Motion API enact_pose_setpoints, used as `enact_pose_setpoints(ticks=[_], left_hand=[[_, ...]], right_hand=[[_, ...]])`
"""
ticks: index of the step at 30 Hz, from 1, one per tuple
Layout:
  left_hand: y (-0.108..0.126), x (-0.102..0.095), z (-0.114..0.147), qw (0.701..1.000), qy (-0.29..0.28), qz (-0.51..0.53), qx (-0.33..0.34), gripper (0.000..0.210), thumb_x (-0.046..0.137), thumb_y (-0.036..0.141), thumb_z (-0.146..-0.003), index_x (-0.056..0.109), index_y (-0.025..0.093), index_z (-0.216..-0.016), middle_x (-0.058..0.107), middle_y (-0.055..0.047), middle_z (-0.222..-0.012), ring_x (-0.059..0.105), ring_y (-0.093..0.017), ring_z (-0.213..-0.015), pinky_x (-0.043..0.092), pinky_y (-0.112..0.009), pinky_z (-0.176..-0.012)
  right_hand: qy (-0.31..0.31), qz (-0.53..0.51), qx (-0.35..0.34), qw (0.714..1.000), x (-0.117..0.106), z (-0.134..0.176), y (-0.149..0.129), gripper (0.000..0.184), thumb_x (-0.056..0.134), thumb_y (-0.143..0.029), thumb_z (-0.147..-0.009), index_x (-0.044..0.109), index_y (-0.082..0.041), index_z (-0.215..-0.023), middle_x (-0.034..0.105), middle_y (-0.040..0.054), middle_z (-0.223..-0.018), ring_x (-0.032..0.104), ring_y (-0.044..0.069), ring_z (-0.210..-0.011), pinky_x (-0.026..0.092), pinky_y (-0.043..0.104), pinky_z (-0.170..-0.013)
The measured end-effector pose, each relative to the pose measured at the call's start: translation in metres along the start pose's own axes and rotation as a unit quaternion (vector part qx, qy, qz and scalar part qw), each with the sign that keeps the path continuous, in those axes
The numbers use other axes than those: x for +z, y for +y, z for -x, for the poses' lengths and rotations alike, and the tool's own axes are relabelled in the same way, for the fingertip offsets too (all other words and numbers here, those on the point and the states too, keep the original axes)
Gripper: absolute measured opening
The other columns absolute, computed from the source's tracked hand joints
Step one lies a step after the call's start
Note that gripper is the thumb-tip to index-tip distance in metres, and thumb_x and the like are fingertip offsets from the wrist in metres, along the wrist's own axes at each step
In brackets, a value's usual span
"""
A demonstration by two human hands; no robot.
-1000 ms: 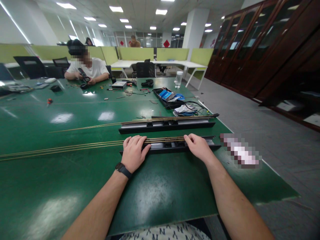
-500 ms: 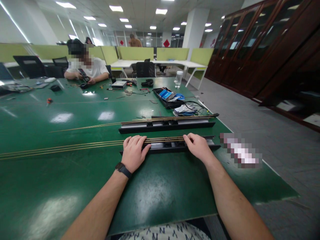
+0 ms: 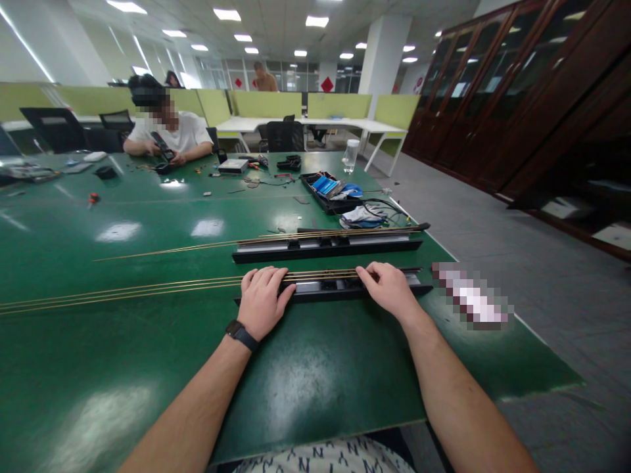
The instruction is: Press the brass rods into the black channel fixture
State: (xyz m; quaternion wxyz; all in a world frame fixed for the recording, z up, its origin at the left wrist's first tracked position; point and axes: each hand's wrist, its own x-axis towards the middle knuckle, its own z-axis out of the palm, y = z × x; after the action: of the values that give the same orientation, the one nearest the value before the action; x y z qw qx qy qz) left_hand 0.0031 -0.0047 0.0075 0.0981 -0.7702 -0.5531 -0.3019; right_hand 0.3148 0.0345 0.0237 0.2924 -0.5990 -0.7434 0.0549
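Note:
Several thin brass rods (image 3: 187, 284) lie lengthwise over a black and silver channel-shaped rail (image 3: 340, 295) on the green table (image 3: 296, 368), stretching far past its left end. My left hand (image 3: 263, 297) is closed over the rods and the left part of this rail, its thumb on the near side. At the right, my right hand (image 3: 387, 289) pinches the rods near their right ends, thumb against fingers; the fingertips are partly hidden. A second similar rail (image 3: 340, 249) lies parallel just behind, with more brass rods (image 3: 197, 247) along it.
Behind the rails are a glove (image 3: 362, 215), a black tray (image 3: 328, 203) with blue items, and a clear cup (image 3: 350, 156). A blurred-out object (image 3: 470, 297) lies right of my hand. Across the table sits a person (image 3: 185, 135) handling a dark device.
My right hand has slid slightly left along the rods. My left hand stays where it was, and the view has shifted a little.

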Motion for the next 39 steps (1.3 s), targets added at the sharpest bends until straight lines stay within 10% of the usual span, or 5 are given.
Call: enact_pose_setpoints(ticks=[39], left_hand=[[-0.0021,0.0023,0.0007,1.0,-0.005,0.0,0.002,0.035,0.052,0.044,-0.101,0.062,0.022,-0.127,0.071,-0.01,-0.123,0.061,-0.028,-0.123,0.034,-0.049,-0.111]], right_hand=[[0.004,0.092,-0.024,0.995,0.0025,-0.0005,0.0062,0.039,0.041,-0.041,-0.102,0.048,-0.022,-0.068,0.067,0.0048,-0.078,0.056,0.02,-0.081,0.027,0.033,-0.073]])
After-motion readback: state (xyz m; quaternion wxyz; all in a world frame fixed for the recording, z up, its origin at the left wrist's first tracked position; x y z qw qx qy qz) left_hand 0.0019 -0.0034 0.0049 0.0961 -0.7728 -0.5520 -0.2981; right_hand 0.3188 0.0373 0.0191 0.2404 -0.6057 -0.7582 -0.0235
